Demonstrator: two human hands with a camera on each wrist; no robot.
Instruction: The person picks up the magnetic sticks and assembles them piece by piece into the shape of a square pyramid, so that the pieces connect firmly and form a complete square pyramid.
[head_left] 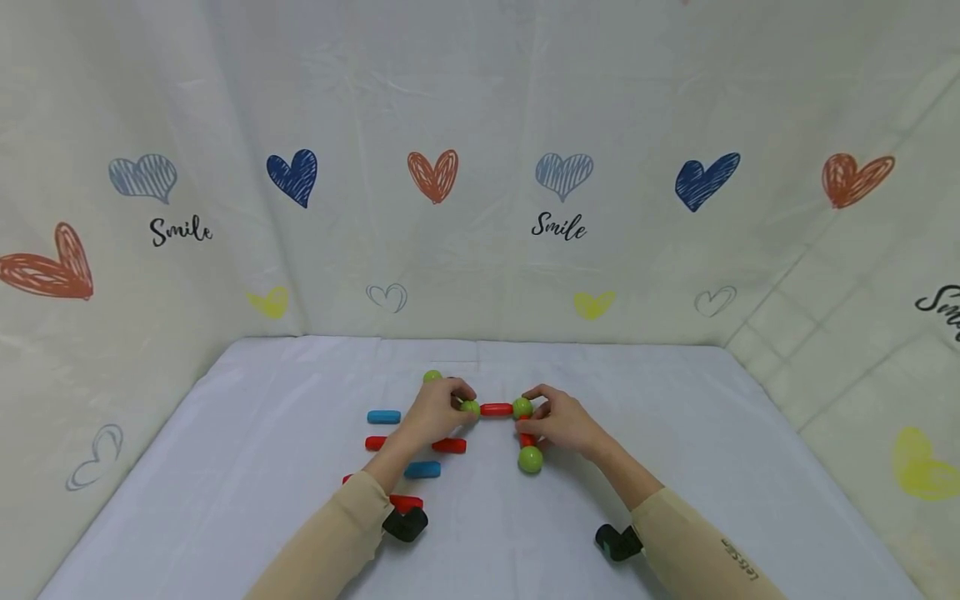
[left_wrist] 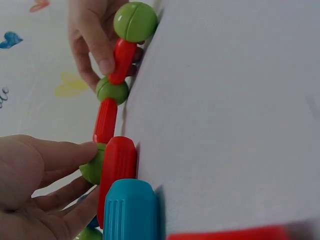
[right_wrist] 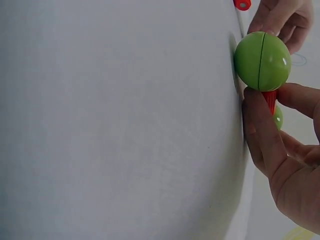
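Note:
Green balls and red rods are joined in a bent chain on the white tabletop. My left hand (head_left: 437, 410) pinches the green ball (head_left: 470, 407) at the chain's left, also seen in the left wrist view. From that ball a red rod (head_left: 497, 409) runs across to a corner green ball (head_left: 522, 407). My right hand (head_left: 564, 422) grips a second red rod (left_wrist: 122, 59) leading toward me from the corner, its fingers partly covering it. At that rod's near end is a green ball (right_wrist: 262, 61). Another green ball (head_left: 432, 377) shows behind my left hand.
Loose rods lie left and under my left forearm: a blue rod (head_left: 384, 416), a red rod (head_left: 450, 446), another blue rod (head_left: 422, 470) and more red ones. Black wrist cameras (head_left: 406, 524) hang by both sleeves. A cloth wall printed with hearts (head_left: 433, 177) stands behind the table.

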